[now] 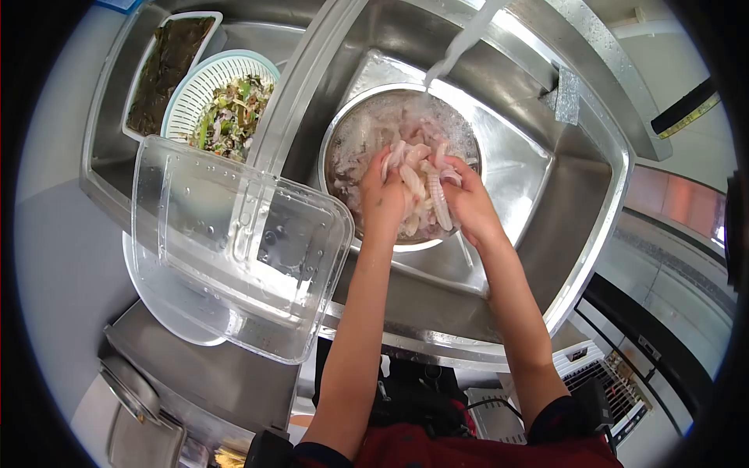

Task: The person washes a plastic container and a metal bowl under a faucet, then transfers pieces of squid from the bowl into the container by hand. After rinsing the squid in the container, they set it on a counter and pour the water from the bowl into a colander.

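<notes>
A round metal bowl point(330, 140) stands in the large sink basin, full of foamy water and pale pinkish pieces that look like squid or similar meat. Both hands are in the bowl, side by side, with a bunch of the pale pieces point(421, 183) cupped between them. My left hand point(382, 195) curls round the bunch from the left, and my right hand point(470, 201) closes on it from the right. Some pieces hang over the fingers. A stream of water point(460, 51) falls into the bowl just behind the hands.
A clear plastic container point(300, 234) rests across the sink's left front edge, over a white round bowl point(168, 312). In the left basin are a colander point(183, 101) of food scraps and a white tray point(214, 30) with dark leafy contents. The sink rim point(562, 304) borders the right.
</notes>
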The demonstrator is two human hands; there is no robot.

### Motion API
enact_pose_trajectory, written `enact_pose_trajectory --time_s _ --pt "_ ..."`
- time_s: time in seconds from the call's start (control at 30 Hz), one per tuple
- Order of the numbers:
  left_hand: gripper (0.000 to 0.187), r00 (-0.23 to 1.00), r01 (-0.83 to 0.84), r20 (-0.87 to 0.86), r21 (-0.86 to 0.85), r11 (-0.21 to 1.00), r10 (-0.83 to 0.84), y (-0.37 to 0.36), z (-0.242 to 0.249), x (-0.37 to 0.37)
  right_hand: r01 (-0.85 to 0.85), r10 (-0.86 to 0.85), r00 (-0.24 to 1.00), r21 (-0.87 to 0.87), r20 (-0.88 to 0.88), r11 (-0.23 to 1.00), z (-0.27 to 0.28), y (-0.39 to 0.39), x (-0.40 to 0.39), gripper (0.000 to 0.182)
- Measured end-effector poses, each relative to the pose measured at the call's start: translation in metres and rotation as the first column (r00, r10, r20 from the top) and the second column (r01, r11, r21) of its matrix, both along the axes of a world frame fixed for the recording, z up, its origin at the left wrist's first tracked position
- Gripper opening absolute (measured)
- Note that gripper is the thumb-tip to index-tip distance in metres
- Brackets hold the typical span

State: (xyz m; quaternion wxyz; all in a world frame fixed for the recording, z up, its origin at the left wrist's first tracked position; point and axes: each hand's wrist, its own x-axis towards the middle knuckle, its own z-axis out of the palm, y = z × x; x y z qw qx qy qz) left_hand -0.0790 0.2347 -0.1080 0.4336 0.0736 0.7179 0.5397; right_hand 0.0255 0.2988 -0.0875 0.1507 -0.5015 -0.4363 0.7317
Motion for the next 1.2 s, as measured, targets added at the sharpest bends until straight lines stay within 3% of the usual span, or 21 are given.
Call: enact_pose_trajectory --time_s 0.07,0.17,0.3,0.37,0.4,0.47,0.5,0.57,0.6,0.67,0.8,0.87,0.9,0.97,1.03,1.1,1.2 --pt "0.034 0.996 -0.066 0.069 0.154 0.986 0.056 -0.01 -0.004 0.001 -0.044 0.044 0.999 -0.004 0.02 0.999 0.02 0.004 0.006 0.035" --pt "0.033 0.971 -0.168 0.199 0.186 0.968 0.13 -0.013 0.018 0.002 -0.079 0.08 0.995 -0.021 0.06 0.997 0.04 0.011 0.01 0.036" --pt "0.034 0.971 -0.161 0.202 0.161 0.974 0.128 -0.019 0.012 0.001 -0.061 0.065 0.994 -0.051 0.086 0.997 0.037 0.021 0.015 0.039" --pt "0.041 0.994 -0.104 0.024 0.045 0.994 0.103 -0.018 -0.003 -0.001 -0.238 0.217 0.939 0.051 0.268 0.97 0.026 0.026 0.016 0.049" --pt "0.046 0.995 -0.082 -0.064 -0.017 0.996 0.081 -0.017 -0.014 -0.002 -0.239 0.217 0.939 0.051 0.268 0.97 0.007 0.027 0.016 0.049" --pt "0.055 0.974 -0.053 -0.226 -0.154 0.987 0.017 -0.017 -0.036 -0.001 -0.252 0.149 0.925 0.271 0.35 0.929 -0.04 0.02 0.017 0.06" --pt "0.055 0.974 -0.053 -0.225 -0.156 0.986 0.017 -0.013 -0.05 0.001 -0.253 0.15 0.924 0.269 0.351 0.929 -0.047 0.016 0.011 0.06" --pt "0.062 0.961 0.027 -0.261 -0.247 0.969 -0.093 -0.003 -0.075 0.007 0.126 -0.103 0.964 -0.078 0.245 0.989 -0.058 0.005 -0.004 0.07" --pt "0.062 0.961 0.027 -0.261 -0.249 0.968 -0.094 0.002 -0.072 0.007 0.126 -0.103 0.964 -0.08 0.245 0.989 -0.069 0.002 -0.003 0.07" --pt "0.062 0.956 0.152 -0.198 -0.292 0.944 -0.215 0.012 -0.061 0.004 0.185 -0.283 0.95 -0.487 -0.135 0.853 -0.09 -0.002 -0.002 0.072" --pt "0.055 0.989 0.008 -0.146 -0.106 0.994 -0.024 0.015 -0.073 0.003 0.208 -0.28 0.96 -0.637 -0.013 0.743 -0.054 0.001 -0.015 0.061" --pt "0.042 0.991 0.05 -0.115 -0.102 0.994 -0.062 0.013 -0.052 -0.007 0.184 -0.254 0.959 -0.4 -0.129 0.898 -0.04 -0.003 -0.014 0.037" --pt "0.042 0.992 0.053 -0.111 -0.103 0.993 -0.064 0.012 -0.046 -0.007 0.187 -0.256 0.958 -0.401 -0.125 0.897 -0.035 -0.002 -0.011 0.037" --pt "0.031 0.993 -0.081 0.094 0.04 0.996 0.076 0.007 -0.032 -0.008 0.006 -0.048 0.989 -0.28 -0.141 0.96 -0.023 0.002 -0.004 0.021" --pt "0.032 0.997 -0.026 0.079 0.07 0.997 0.02 0.001 -0.006 -0.011 -0.035 0.007 0.989 -0.191 -0.148 0.981 0.006 0.003 -0.003 0.021" --pt "0.034 0.998 0.03 0.059 0.101 0.994 -0.036 -0.003 0.019 -0.013 -0.226 0.223 0.973 0.046 0.061 0.973 0.031 0.008 0.0 0.026" --pt "0.041 0.983 0.039 0.176 0.101 0.994 -0.057 -0.015 0.037 -0.009 -0.208 0.208 0.978 0.015 0.021 0.978 0.05 0.016 0.011 0.032"
